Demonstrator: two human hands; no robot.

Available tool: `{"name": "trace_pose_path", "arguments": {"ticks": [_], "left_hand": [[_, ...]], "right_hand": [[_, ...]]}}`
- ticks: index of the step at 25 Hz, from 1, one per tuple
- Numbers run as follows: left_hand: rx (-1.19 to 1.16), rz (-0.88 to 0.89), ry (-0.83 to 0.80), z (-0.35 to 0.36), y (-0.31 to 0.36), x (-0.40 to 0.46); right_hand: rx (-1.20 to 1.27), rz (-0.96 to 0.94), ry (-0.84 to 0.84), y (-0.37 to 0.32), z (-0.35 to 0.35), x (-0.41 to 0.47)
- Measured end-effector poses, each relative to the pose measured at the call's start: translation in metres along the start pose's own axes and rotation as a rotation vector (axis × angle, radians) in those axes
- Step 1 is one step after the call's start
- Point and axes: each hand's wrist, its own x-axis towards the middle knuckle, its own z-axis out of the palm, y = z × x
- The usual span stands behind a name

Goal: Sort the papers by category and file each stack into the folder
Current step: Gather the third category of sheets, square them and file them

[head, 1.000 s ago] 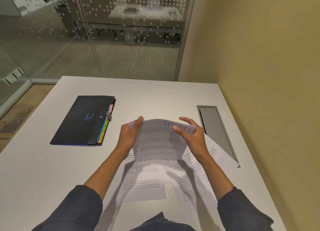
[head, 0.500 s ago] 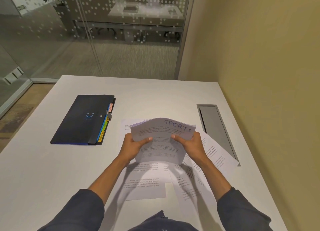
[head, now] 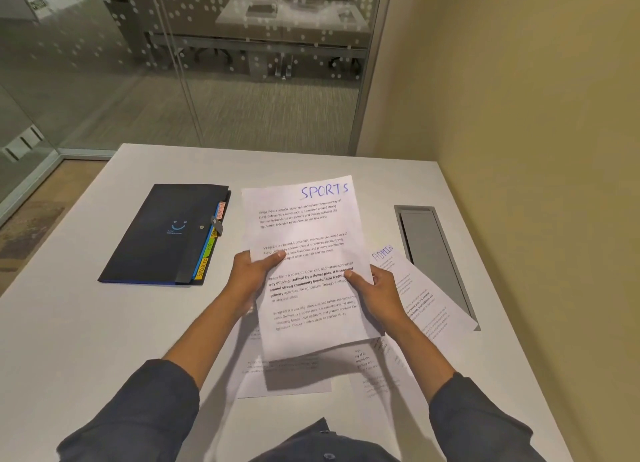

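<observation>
While nothing has been filed yet by the look of it, the white worktop [head: 104,323] is where everything sits, and the order from big to small goes like this. The dark folder [head: 166,235] is laid closed at the left, well apart from the hands, with coloured tabs [head: 207,254] poking out of its right edge; a yellow one marked SPORTS can be read. Loose papers [head: 287,375] are spread flat near the front edge, and one headed ADMIN [head: 415,288] is fanned out to the right, its far corner lying over the grey cable hatch [head: 433,254]. A sheet headed SPORTS [head: 311,254], possibly with more sheets behind it (can't be told), is held up above those papers. It's pinched at its left edge by the left hand [head: 251,274], thumb on top, and gripped at its right edge by the right hand [head: 377,288], thumb likewise on the face. What could go wrong: the folder looks latched by its strap, so one hand will probably be needed to open it, and the sheet could droop or slip if left held by a single edge. The ADMIN page could also be knocked further over the hatch by a sleeve, and the wrong tab could easily be picked since they're packed close.
</observation>
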Motion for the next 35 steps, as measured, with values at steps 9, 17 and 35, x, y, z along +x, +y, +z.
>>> {"name": "trace_pose_path", "arguments": {"ticks": [9,17,35], "left_hand": [[-0.043,-0.098,-0.211,-0.001,0.005,-0.008],[0.106,-0.06,-0.212,-0.004,-0.017,-0.013],[0.167,-0.103,0.127,-0.139,-0.032,-0.032]], "right_hand": [[0.192,0.084,0.162,-0.003,0.006,0.011],[0.116,0.091,0.261,0.002,0.006,0.015],[-0.873,0.191,0.105,0.093,0.055,-0.008]]}}
